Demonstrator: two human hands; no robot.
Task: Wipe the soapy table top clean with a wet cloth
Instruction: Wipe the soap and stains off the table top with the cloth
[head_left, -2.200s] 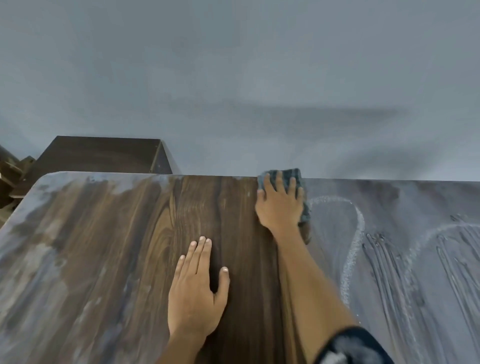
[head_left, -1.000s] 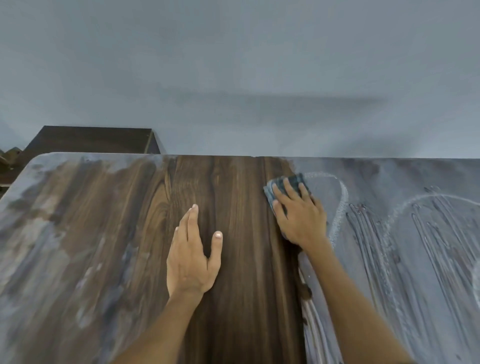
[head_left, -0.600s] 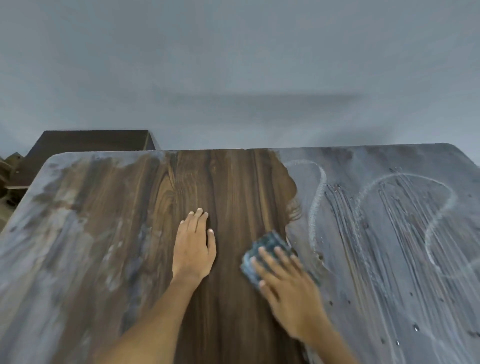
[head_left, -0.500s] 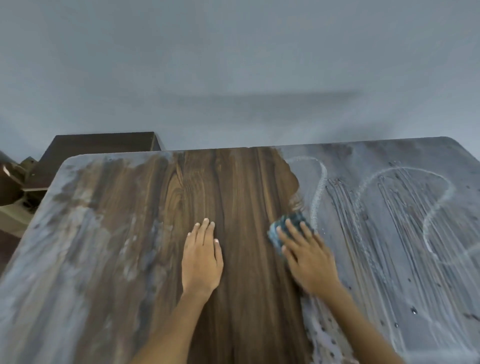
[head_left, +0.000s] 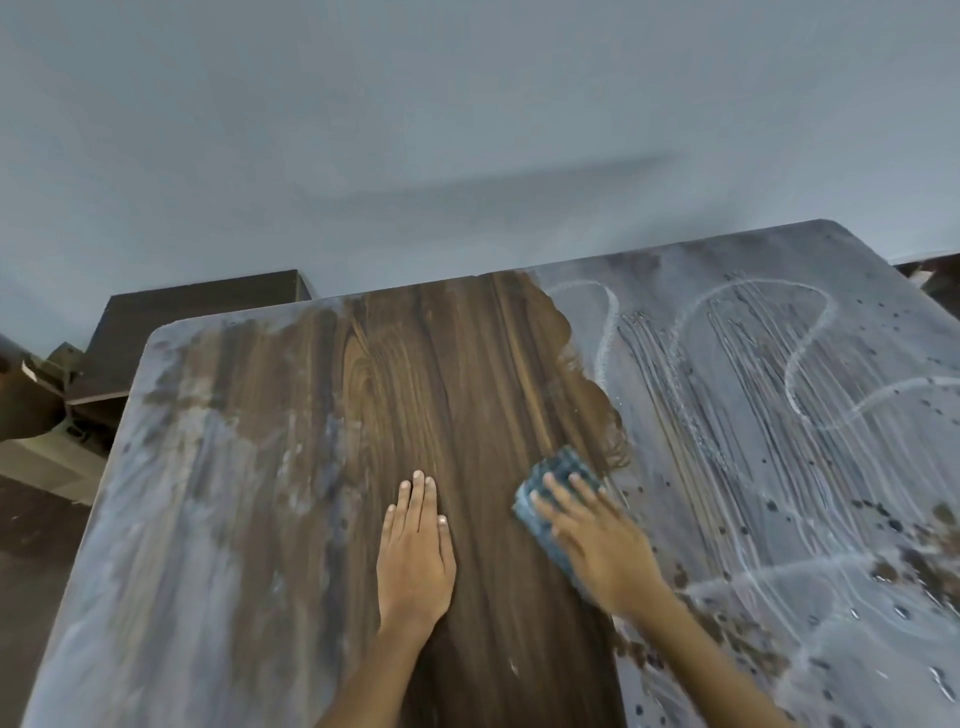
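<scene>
1. Head view, change: the right hand (head_left: 597, 540) and its blue cloth (head_left: 558, 493) now sit lower in the frame than half a second ago, when they were closer to the ragged edge of the foam; the left hand (head_left: 415, 551) has hardly shifted.
2. The right hand lies flat on the cloth, fingers spread and straight, pressing it onto the table top (head_left: 467, 374) — just right of centre, at the border between bare wood and soap.
3. The left hand rests palm down on the bare wood strip, fingers straight and together, holding nothing, just left of the cloth.
4. The soap film (head_left: 753, 415) covers the right half of the table, marked with finger streaks and curling white lines; dark spots break it at lower right.
5. A thinner grey smear (head_left: 171, 493) covers the left part of the table.
6. At upper left, behind the table — a dark cabinet (head_left: 208, 306) against the pale blue wall (head_left: 467, 130).
7. No containers can be made out.
</scene>
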